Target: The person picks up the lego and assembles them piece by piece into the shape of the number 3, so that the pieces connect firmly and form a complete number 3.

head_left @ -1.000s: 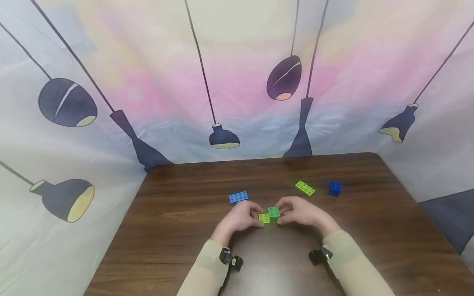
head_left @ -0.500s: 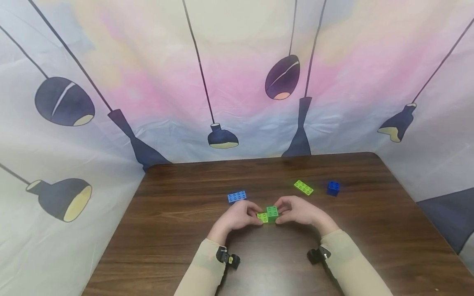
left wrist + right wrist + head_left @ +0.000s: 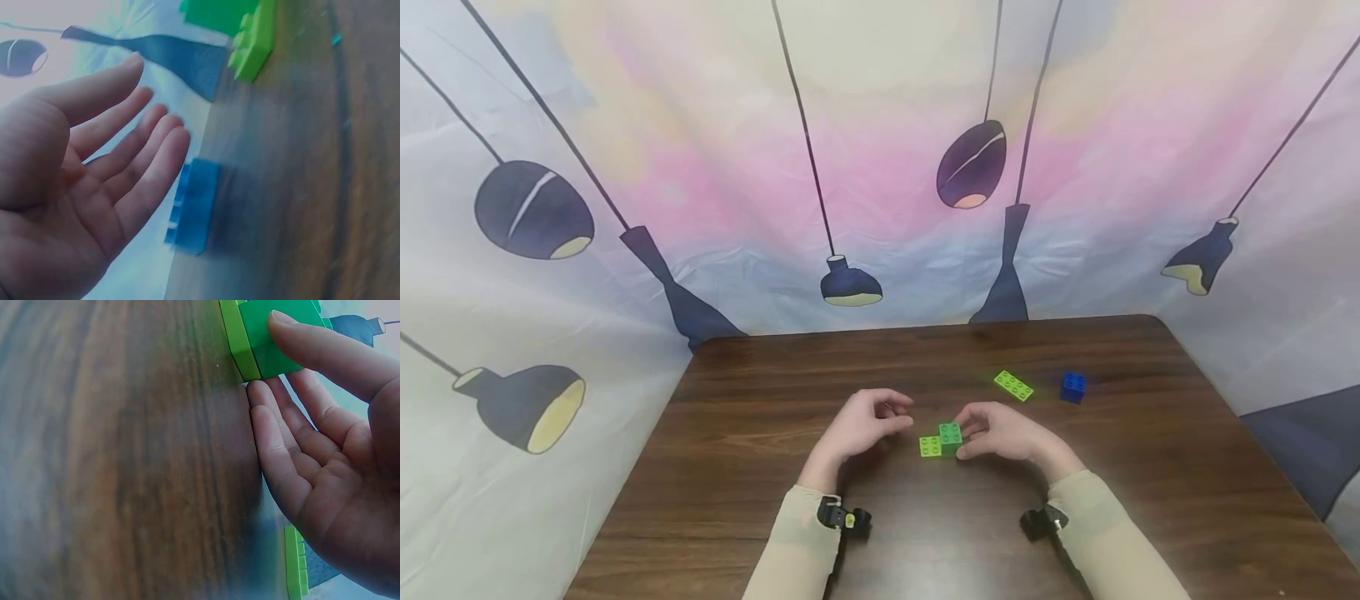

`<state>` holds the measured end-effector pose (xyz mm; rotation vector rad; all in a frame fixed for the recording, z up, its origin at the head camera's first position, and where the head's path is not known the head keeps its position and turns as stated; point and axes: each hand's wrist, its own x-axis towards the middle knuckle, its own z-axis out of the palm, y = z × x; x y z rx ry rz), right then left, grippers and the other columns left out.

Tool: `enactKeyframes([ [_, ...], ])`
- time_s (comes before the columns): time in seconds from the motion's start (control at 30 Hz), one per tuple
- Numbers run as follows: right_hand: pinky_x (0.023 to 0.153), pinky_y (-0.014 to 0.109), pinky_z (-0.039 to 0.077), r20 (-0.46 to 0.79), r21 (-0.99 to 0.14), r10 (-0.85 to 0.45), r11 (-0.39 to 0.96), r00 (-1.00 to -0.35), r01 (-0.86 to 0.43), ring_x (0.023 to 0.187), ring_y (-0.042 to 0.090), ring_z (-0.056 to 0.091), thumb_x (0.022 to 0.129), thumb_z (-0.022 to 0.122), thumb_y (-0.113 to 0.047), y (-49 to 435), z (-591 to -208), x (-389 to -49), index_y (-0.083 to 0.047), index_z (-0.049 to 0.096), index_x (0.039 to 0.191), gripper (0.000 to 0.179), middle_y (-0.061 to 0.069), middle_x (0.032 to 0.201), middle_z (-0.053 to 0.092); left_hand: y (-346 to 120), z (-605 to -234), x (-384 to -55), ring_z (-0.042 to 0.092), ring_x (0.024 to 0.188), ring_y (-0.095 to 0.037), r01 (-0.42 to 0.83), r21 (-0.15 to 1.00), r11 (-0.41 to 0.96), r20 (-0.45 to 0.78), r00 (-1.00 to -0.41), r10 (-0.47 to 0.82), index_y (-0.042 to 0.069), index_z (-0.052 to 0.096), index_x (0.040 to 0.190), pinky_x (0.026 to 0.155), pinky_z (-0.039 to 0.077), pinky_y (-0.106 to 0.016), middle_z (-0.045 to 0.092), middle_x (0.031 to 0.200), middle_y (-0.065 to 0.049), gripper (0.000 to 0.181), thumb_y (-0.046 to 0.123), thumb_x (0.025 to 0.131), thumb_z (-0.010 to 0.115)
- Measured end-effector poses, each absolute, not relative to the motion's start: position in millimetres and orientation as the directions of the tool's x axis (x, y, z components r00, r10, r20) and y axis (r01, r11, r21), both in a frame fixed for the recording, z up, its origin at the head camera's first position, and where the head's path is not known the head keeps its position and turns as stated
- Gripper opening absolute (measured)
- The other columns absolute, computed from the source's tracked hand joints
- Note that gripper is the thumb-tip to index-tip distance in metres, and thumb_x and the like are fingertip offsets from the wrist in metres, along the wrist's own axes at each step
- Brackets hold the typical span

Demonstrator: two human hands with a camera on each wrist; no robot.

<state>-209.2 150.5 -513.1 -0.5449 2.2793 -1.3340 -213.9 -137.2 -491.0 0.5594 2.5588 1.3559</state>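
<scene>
My right hand (image 3: 1006, 432) pinches a green building block (image 3: 951, 437), thumb on its near side and fingers behind it. The block sits on one end of a flat lime-green brick (image 3: 929, 447) on the table; the other end's studs stay bare to the left. In the left wrist view my left hand (image 3: 94, 169) is relaxed and holds nothing, its fingers loosely bent. Beside its fingertips stands a light-blue flat brick (image 3: 197, 206), which the hand hides in the head view. The left hand (image 3: 863, 427) is a short gap left of the lime-green brick.
Another lime-green flat brick (image 3: 1013, 386) lies farther back on the wooden table (image 3: 760, 383), with a dark-blue block (image 3: 1072, 387) to its right. A fabric backdrop (image 3: 715, 167) printed with lamps hangs behind the table and at both sides.
My left hand has let go of the lime-green brick and moved left and slightly back, now covering the light-blue brick in the head view. The right hand keeps its hold on the green block.
</scene>
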Motion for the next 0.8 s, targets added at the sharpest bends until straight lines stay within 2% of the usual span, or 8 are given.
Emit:
enactKeyframes([
  [0.17,0.091,0.045,0.051,-0.164,-0.89,-0.541,0.442,-0.825,-0.113,0.102,0.019,0.066,0.08,0.084,-0.022,150.1,-512.8,-207.5,-0.013,0.065,0.109,0.037,0.001,0.107,0.07,-152.2,-489.1,-219.4,0.063,0.093,-0.018,0.259,0.804,0.535,0.117,-0.952,0.284,0.013,0.072,0.118,0.079,0.054,-0.036,0.068,0.105,0.002,0.036,0.03,0.087,0.079],
  [0.33,0.09,0.042,0.052,-0.167,-0.893,-0.542,0.438,-0.824,-0.107,0.1,0.018,0.067,0.08,0.084,-0.02,150.6,-514.7,-207.7,-0.012,0.065,0.109,0.035,0.0,0.106,0.071,-161.6,-491.1,-223.3,0.062,0.107,-0.024,0.235,0.799,0.554,0.141,-0.968,0.208,0.011,0.071,0.12,0.089,0.053,-0.041,0.063,0.12,0.002,0.039,0.024,0.084,0.082],
  [0.6,0.089,0.042,0.052,-0.164,-0.894,-0.543,0.435,-0.824,-0.109,0.099,0.018,0.067,0.08,0.084,-0.02,149.9,-514.0,-205.5,-0.012,0.065,0.108,0.035,0.001,0.105,0.071,-163.4,-498.2,-220.2,0.056,0.117,-0.028,0.141,0.764,0.629,0.039,-0.984,0.173,0.015,0.068,0.125,0.102,0.044,-0.049,0.057,0.133,-0.006,0.045,0.02,0.083,0.082],
  [0.8,0.09,0.043,0.052,-0.16,-0.893,-0.544,0.435,-0.824,-0.113,0.099,0.018,0.067,0.079,0.084,-0.02,150.0,-512.5,-206.2,-0.012,0.065,0.108,0.035,0.0,0.105,0.071,-163.0,-502.2,-221.1,0.057,0.114,-0.028,0.12,0.744,0.657,-0.006,-0.983,0.186,0.015,0.068,0.126,0.1,0.045,-0.05,0.058,0.132,-0.01,0.044,0.017,0.084,0.081],
])
